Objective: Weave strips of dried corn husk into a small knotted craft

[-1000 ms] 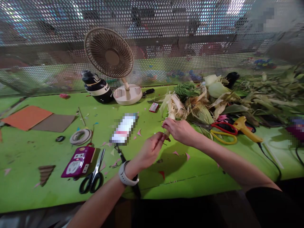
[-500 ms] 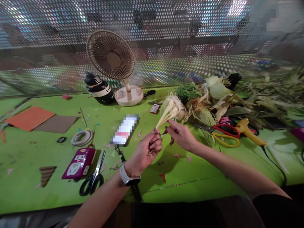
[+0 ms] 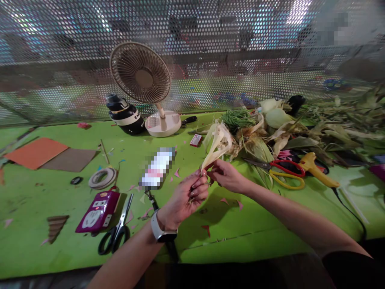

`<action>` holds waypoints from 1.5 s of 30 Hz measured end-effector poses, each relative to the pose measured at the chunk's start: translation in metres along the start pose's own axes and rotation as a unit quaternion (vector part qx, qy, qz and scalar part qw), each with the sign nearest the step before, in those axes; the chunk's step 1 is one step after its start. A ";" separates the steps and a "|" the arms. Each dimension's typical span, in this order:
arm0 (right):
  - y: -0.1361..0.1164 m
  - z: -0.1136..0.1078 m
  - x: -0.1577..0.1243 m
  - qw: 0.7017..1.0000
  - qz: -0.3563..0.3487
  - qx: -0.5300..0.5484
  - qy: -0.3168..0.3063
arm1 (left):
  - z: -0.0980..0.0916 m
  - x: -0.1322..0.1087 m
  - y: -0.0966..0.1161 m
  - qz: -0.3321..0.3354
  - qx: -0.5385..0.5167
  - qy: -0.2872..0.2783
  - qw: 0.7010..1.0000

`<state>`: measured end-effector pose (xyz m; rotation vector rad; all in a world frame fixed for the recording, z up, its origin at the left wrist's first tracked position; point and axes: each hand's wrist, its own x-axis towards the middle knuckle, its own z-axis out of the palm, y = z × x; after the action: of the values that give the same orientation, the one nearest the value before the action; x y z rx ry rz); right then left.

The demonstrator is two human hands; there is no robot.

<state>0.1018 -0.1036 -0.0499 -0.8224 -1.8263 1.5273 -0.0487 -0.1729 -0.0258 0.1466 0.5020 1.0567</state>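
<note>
My left hand [image 3: 190, 192], with a watch on the wrist, is closed round the narrow lower end of a bundle of pale corn husk [image 3: 217, 149]. The husk strips rise from the fist and flare at the top. At the neck of the bundle, just above the fist, my right hand [image 3: 226, 176] pinches the husk, its fingers curled together. Right of that hand lie scissors with red and yellow handles [image 3: 287, 174]. Behind the bundle sit loose dry husks [image 3: 255, 146] and a coil of green cord [image 3: 237, 119].
A fan [image 3: 164, 122] and a black bottle [image 3: 128, 118] stand by the perforated screen. Leftward lie a phone [image 3: 158, 166], tape roll [image 3: 102, 178], purple box [image 3: 99, 210], black scissors [image 3: 116, 230] and orange sheet [image 3: 36, 153]. A yellow glue gun [image 3: 317, 168] with a cord lies right.
My right hand's fingers, partly spread before, have curled in to pinch the husk at its neck. The bundle has shifted slightly right and its strips sit closer together.
</note>
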 end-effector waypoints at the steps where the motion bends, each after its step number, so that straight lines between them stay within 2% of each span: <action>1: -0.002 -0.001 -0.001 1.000 0.007 0.003 -0.011 | 0.000 0.000 -0.001 -0.001 0.003 0.000 1.000; 6: -0.008 -0.005 0.001 0.997 -0.037 0.021 -0.069 | 0.001 -0.001 -0.002 -0.016 0.015 0.003 1.000; 10: -0.001 -0.007 0.005 0.993 -0.030 0.033 -0.110 | 0.000 -0.002 0.001 -0.027 0.001 -0.004 1.000; 14: 0.004 -0.007 0.006 0.998 -0.022 0.005 -0.054 | 0.001 0.000 0.004 -0.026 0.027 0.008 0.999; 17: 0.003 -0.007 0.004 0.992 -0.044 -0.119 -0.014 | -0.002 0.005 0.003 0.039 0.117 0.055 0.991; 20: -0.001 -0.006 0.001 0.954 -0.106 -0.279 -0.027 | -0.008 0.011 0.002 0.119 0.265 0.102 0.951; 22: -0.005 -0.007 -0.001 0.932 -0.123 -0.339 -0.036 | -0.011 0.013 0.001 0.143 0.353 0.111 0.918; 28: -0.018 -0.008 -0.009 0.911 -0.129 -0.390 -0.036 | -0.014 0.014 -0.001 0.172 0.491 0.127 0.844; 32: -0.022 -0.004 -0.013 0.887 -0.166 -0.424 -0.081 | -0.012 0.013 -0.003 0.231 0.551 0.142 0.789; 34: -0.025 -0.004 -0.013 0.894 -0.186 -0.397 -0.093 | -0.010 0.011 -0.003 0.281 0.577 0.149 0.752; 36: -0.029 -0.007 -0.012 0.922 -0.183 -0.332 -0.082 | -0.009 0.008 -0.002 0.317 0.595 0.154 0.723; 38: -0.034 -0.010 -0.011 0.954 -0.146 -0.254 -0.061 | -0.010 0.006 -0.002 0.312 0.616 0.145 0.708; 41: -0.039 -0.014 -0.009 0.981 -0.071 -0.176 -0.042 | -0.017 0.005 -0.004 0.278 0.632 0.116 0.714; 45: -0.042 -0.015 -0.009 0.985 -0.038 -0.169 -0.013 | -0.024 0.006 -0.008 0.256 0.603 0.092 0.750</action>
<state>0.1166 -0.1074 -0.0064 -0.8790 -2.1457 1.2010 -0.0513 -0.1748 -0.0510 1.4143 1.3377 1.1224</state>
